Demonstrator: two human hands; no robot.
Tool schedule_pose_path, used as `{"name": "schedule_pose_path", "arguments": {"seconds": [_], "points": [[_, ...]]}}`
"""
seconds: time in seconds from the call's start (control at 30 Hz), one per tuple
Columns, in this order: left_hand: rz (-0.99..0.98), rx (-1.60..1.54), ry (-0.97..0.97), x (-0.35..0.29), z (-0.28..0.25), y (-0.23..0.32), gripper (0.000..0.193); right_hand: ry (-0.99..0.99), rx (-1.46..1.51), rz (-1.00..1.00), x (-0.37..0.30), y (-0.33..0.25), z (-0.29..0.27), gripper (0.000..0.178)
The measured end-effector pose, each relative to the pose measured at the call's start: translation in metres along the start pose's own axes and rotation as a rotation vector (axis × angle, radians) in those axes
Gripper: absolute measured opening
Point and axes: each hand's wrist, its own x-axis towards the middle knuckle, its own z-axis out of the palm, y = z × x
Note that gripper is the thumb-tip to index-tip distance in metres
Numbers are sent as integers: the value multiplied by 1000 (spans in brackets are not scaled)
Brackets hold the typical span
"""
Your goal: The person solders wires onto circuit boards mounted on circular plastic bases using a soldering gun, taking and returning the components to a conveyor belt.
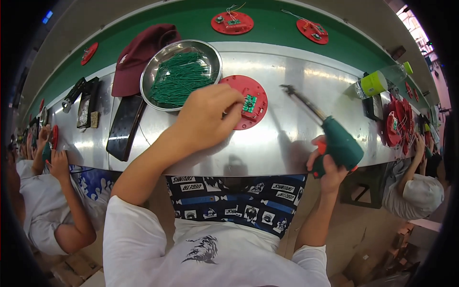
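My left hand [208,115] hovers over the near left part of a round red plate [258,95]. Its fingers are curled into a pinch, and whatever they hold is hidden. A small green circuit board [249,103] sits on that plate, right by my fingertips. In my right hand [330,171] is a green soldering gun [342,142] with a red trigger, gripped by its handle. Its long metal tip points up and left, apart from the plate. Behind my left wrist stands a steel bowl [218,60] full of cut green wires [179,79].
A maroon cap [138,55] and a dark phone [125,126] lie left of the bowl. On the green belt [272,24] are red plates with boards and wires [232,23]. A bottle [375,83] and stacked red plates [399,119] are at right. People work on both sides.
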Motion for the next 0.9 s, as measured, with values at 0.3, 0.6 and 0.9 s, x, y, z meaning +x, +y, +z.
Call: {"name": "schedule_pose_path", "arguments": {"seconds": [0.3,0.6,0.9], "points": [[-80,108,80,-13,27,-9,6,-51,-188,77,-10,-6,24,24],[-110,82,75,-12,27,-14,7,-117,-145,79,-11,-4,25,41],[-118,54,71,-11,28,-13,7,-128,-197,76,-11,0,21,52]]}}
